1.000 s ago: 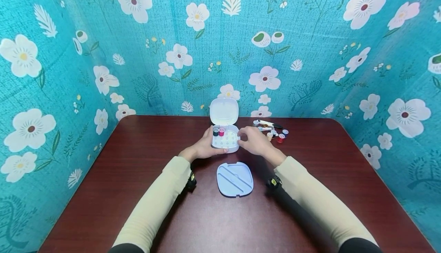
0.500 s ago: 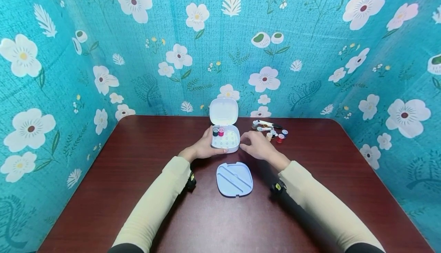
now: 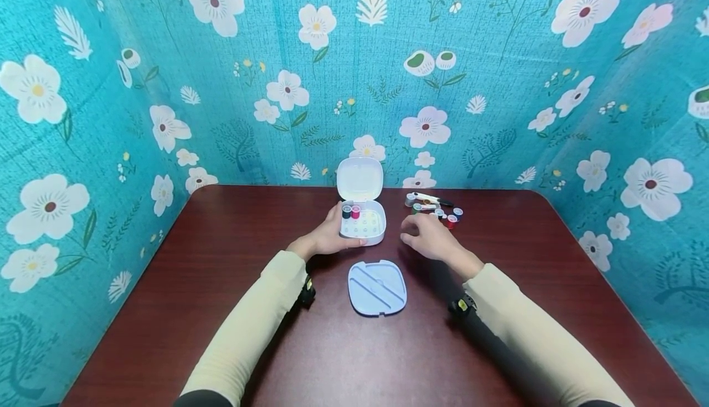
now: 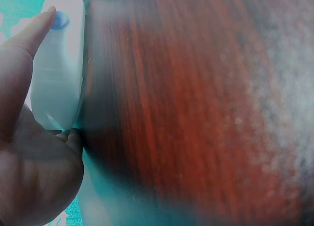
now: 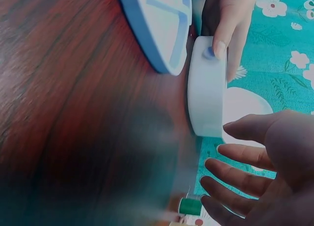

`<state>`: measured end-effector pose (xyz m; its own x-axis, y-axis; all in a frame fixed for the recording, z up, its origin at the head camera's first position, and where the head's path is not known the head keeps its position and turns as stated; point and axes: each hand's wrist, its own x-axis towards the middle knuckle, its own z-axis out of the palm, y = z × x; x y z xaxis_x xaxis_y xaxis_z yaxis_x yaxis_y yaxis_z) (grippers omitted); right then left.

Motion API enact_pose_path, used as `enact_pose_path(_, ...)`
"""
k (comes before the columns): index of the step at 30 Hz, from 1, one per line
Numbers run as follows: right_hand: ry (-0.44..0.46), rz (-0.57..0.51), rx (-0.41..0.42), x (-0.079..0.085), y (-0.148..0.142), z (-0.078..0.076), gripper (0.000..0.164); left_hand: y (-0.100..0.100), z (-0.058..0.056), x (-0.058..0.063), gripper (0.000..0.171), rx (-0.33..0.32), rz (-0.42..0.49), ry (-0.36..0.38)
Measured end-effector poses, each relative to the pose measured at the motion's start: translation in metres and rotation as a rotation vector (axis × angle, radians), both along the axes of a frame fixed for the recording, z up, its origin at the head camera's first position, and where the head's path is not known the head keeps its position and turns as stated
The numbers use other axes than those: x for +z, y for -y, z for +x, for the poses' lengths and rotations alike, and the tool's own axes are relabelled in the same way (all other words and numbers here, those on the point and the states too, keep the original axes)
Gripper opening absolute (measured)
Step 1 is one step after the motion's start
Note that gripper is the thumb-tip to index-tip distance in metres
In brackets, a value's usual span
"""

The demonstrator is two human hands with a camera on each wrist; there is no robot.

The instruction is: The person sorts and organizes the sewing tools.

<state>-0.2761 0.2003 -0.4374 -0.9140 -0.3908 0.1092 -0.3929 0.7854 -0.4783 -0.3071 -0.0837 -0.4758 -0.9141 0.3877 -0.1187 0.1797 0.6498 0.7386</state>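
A white plastic sewing box (image 3: 379,234) stands with its lid raised. My left hand (image 3: 325,236) grips its left side, the thumb (image 4: 38,32) pressing by a blue button on the front wall and the other fingers behind. Inside, a black thread spool (image 3: 346,212) and a pinkish-red thread spool (image 3: 356,212) sit side by side at the back left, on a base with rows of small pegs. To the right of the box, apart from it, hovers my right hand (image 3: 433,236), fingers loosely bent and holding nothing. A green thread spool (image 5: 190,206) lies beyond its fingertips in the right wrist view.
A pale blue tray (image 3: 378,289) with diagonal ridges lies in front of the box. Behind my right hand are several thread spools, including a red spool (image 3: 452,220) and a blue spool (image 3: 458,212), and a black-and-white pen-like tool (image 3: 434,199). A flowered curtain (image 3: 266,136) hangs behind the table.
My right hand has drawn away from the box's right rim and moved right toward the loose spools, now covering the cream one. My left hand and the box have stayed put.
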Motion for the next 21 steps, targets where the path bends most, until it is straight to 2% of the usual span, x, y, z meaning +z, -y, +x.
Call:
enact_pose_path(10, 0.0, 0.009, -0.053, -0.009, -0.024, 0.007, 0.024, 0.0, 0.001, -0.001, 0.132, 0.005, 0.006, 0.016)
enact_pose_path(21, -0.047, 0.014, -0.105, -0.005, -0.047, 0.006, 0.023, 0.0, 0.0, 0.0, 0.132, -0.001, -0.002, 0.005)
